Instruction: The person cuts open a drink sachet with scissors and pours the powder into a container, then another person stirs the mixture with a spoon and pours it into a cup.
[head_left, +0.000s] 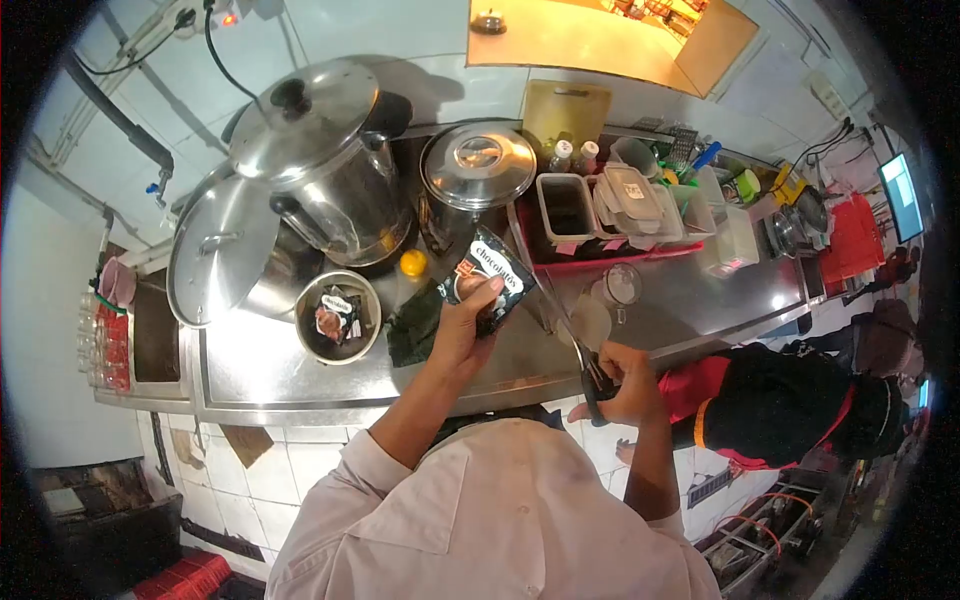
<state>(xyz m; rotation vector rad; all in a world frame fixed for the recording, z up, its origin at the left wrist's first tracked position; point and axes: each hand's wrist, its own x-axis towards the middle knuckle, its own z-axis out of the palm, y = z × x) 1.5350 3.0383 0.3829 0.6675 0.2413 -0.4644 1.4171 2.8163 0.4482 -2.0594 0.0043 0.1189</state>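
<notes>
In my left hand [465, 335] I hold a dark drink-powder sachet [505, 262] marked "chocolatos", raised over the steel counter. My right hand [628, 385] grips a pair of scissors [590, 375] by the handles, with the blades pointing up and left toward the sachet. The blades appear apart from the sachet. A metal bowl [372, 345] to the left of my left hand contains another dark chocolatos sachet [338, 314]. Beside the bowl, partly behind my left wrist, lies a dark green cloth-like piece [415, 322]. A yellow-orange round item [413, 263] is just behind it.
Large lidded steel pots [330, 200] and a smaller lidded pot [480, 165] stand along the wall. Plastic containers [566, 210] sit in a red tray [590, 258] at the right, with a glass mug [620, 288] before them. Another person in black and red [780, 405] is close on my right.
</notes>
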